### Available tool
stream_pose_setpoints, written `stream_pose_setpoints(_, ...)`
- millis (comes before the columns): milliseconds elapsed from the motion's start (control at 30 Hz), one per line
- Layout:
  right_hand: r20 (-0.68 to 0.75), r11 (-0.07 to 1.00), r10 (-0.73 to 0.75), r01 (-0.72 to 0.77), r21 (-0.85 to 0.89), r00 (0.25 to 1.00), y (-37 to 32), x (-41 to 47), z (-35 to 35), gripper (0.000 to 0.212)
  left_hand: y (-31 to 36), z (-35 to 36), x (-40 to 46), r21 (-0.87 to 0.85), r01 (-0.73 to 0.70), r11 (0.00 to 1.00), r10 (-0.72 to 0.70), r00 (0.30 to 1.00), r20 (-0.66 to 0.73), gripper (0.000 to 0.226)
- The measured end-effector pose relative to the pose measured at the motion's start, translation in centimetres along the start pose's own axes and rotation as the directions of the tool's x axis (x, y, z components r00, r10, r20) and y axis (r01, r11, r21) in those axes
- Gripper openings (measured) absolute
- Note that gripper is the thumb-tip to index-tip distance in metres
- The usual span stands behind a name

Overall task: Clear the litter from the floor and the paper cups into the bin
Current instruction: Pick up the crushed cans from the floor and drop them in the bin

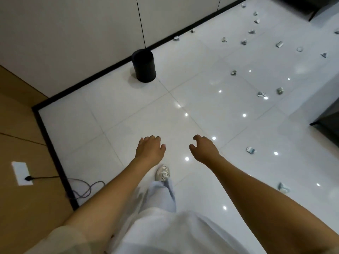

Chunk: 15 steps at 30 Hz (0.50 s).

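The floor (211, 110) is laid with large glossy white tiles that mirror a scatter of small round ceiling lights, and a black skirting strip (102, 74) runs along its edge where it meets the pale panelled wall (73, 33), which is divided by thin dark vertical seams. At the left a tan wooden wall (22, 125) carries a white socket plate (22, 173) with a black plug in it, and its grey cable (86, 189) lies looped on the tiles beside the skirting. Dark furniture edges (328, 118) show at the right side and the top right corner.

Glossy tiled floor (211, 99); matt black bin (144, 66), perhaps plastic.
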State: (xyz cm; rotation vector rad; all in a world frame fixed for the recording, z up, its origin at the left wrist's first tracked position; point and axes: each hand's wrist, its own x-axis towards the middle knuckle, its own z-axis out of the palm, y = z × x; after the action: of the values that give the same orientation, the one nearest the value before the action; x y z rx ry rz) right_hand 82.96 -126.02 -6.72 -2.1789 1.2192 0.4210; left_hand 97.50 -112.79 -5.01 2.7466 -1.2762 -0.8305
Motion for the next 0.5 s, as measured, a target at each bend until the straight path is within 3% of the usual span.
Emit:
stream_pose_setpoints(233, -0.033, 0.998, 0.040, -0.039, 0.039, 0.999, -6.6, 11.3, -7.0, 0.045, -1.4, -8.8, 13.0, 0.002, -0.040, 0.999, 0.040, 0.999, 0.009, 0.040)
stream_pose_setpoints(500, -0.024, 0.997, 0.059, -0.058, 0.056, 0.998, -8.7, 22.9, -13.8, 0.045, 0.5, -15.1, 26.4, -0.002, -0.073, 0.997, 0.073, 0.997, 0.010, 0.041)
